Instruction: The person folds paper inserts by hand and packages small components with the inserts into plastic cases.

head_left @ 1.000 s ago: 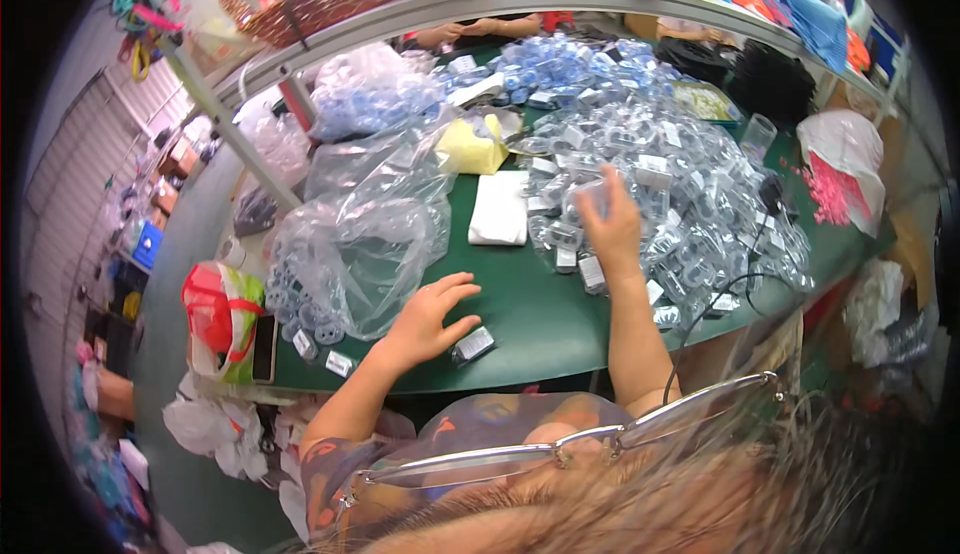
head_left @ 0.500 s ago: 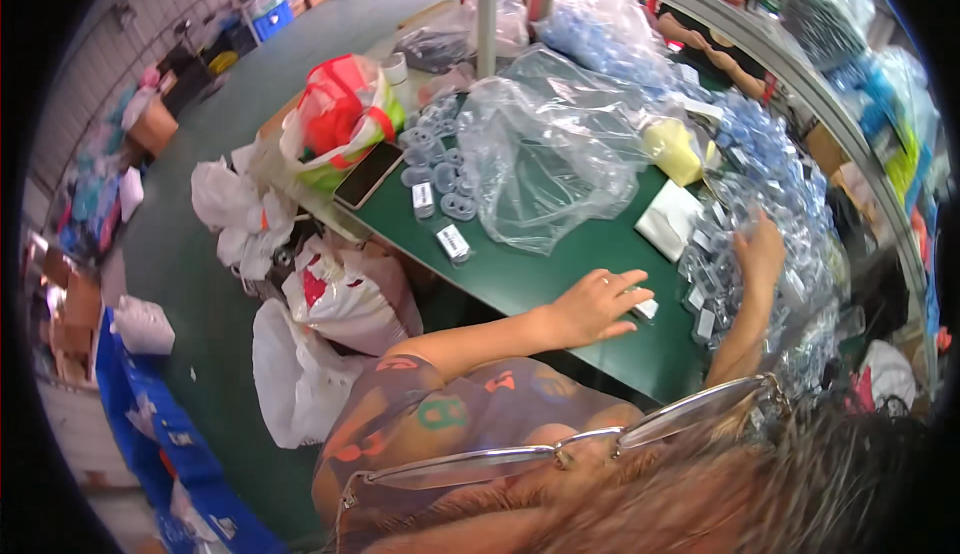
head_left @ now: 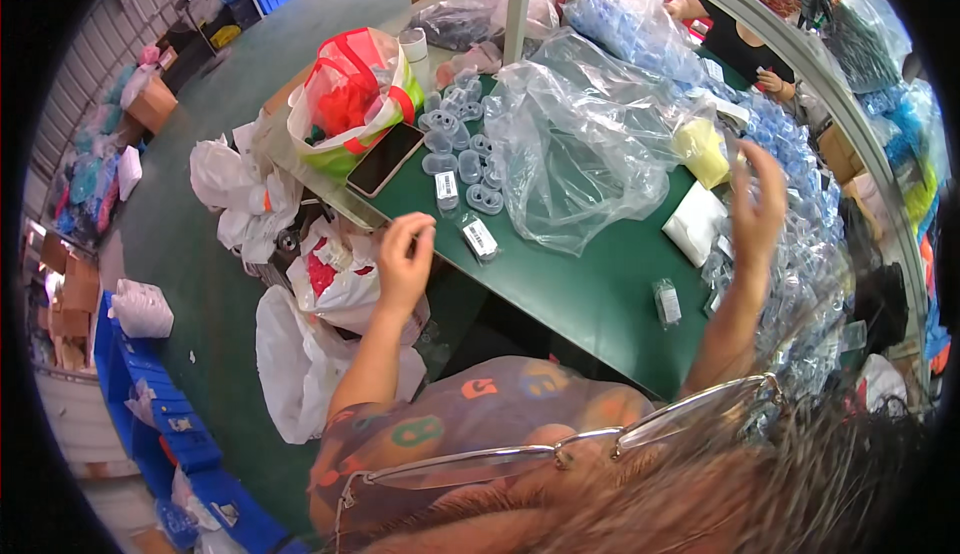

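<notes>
My left hand (head_left: pixel 403 262) is held at the table's left edge, fingers bent in and pressed toward the thumb; anything between them is too small to make out. Just beyond it lie two small clear packets with white labels, the nearer packet (head_left: pixel 480 240) and the farther packet (head_left: pixel 446 190). My right hand (head_left: pixel 762 204) is raised by the heap of small clear bagged pieces (head_left: pixel 800 244), its fingers apart and nothing seen in them. Between my arms a single labelled packet (head_left: pixel 667 303) rests on the green table (head_left: pixel 590 299).
A large clear plastic bag (head_left: pixel 580 144) spreads over the table, beside clear plastic cups (head_left: pixel 468 166) and a phone (head_left: pixel 386 160). Near my right hand are a white pad (head_left: pixel 696 224) and a yellow bundle (head_left: pixel 703 152). White bags (head_left: pixel 290 354) stand left. Across the table is another person (head_left: pixel 745 44).
My left hand has moved left, from the single packet to the table's left edge. My right hand has lifted off the heap. The packet now lies uncovered.
</notes>
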The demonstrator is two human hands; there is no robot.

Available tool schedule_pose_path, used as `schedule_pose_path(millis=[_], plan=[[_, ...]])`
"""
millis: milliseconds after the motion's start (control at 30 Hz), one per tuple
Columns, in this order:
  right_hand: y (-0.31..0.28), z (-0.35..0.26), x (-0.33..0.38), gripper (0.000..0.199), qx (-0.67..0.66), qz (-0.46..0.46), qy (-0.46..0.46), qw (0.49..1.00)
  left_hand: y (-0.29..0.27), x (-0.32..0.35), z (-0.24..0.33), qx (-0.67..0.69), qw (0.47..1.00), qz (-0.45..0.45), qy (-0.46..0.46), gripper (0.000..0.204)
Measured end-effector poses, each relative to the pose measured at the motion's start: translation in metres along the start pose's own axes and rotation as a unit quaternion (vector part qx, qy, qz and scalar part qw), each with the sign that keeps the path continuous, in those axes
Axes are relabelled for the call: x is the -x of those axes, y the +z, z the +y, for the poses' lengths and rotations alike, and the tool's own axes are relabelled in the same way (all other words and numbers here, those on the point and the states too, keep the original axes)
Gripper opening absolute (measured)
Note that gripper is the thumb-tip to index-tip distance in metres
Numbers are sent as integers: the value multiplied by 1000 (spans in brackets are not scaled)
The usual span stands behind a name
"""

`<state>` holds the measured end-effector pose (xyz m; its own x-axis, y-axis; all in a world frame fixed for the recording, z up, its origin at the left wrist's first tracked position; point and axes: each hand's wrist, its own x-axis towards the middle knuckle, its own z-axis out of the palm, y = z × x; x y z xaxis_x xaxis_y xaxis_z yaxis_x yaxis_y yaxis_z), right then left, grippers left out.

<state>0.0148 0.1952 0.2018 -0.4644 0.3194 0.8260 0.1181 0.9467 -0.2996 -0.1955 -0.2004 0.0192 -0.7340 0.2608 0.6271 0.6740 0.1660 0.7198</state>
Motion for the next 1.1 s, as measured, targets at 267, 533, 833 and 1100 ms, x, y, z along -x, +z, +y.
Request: schedule_pose_path(millis=[267,533,833,1100], plan=[[156,-88,54,33,-85,-407,-250,874,22,-54,-17,-58,998,-7,28,16],[164,-53,73,38,28,-473,-229,850,25,-60,-37,-157,974,-149,62,29],[209,74,54,25,191,-369,-157,896,24,-45,-42,-128,984,-112,45,30],[203,-3,17,17,258,-432,-223,835,25,-45,-54,-51,998,-28,7,26]])
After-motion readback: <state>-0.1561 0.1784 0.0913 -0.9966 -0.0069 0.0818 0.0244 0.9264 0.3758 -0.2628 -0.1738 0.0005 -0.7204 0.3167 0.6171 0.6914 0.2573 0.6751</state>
